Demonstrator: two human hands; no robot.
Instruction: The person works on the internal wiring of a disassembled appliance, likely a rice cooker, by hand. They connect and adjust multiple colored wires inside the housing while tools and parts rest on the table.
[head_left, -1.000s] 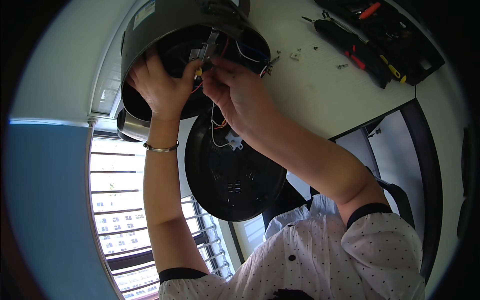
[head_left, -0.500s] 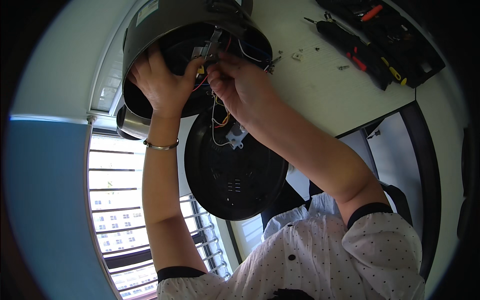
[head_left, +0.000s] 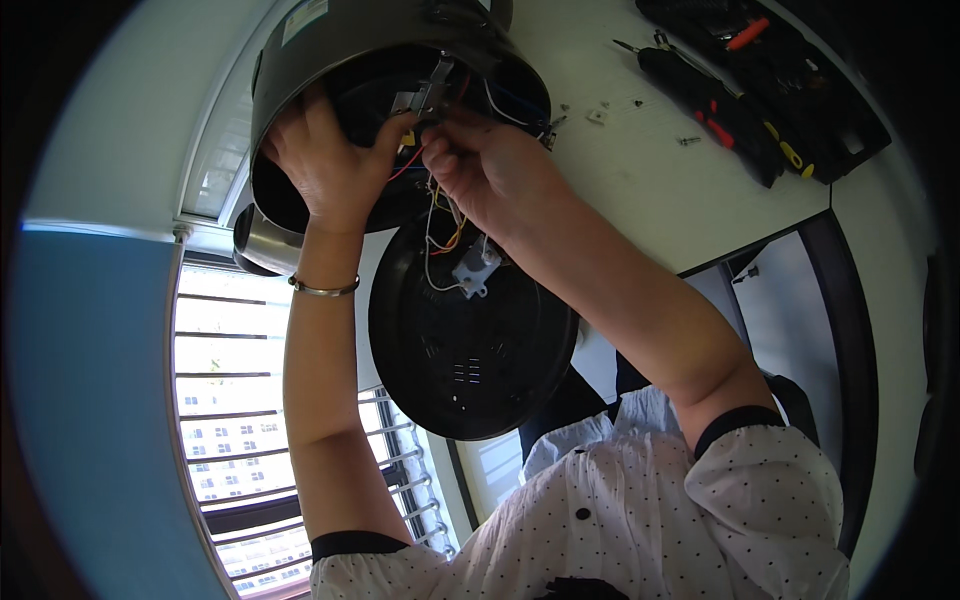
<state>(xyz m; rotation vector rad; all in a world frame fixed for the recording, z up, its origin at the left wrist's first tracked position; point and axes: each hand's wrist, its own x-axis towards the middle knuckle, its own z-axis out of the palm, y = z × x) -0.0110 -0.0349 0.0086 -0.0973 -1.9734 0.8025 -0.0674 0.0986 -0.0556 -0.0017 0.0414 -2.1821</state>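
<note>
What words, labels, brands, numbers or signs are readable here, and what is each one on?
None can be read.
Pale label on the black housing: print too small and blurred.
Round black cover: slots and holes, no lettering I can make out.
</note>
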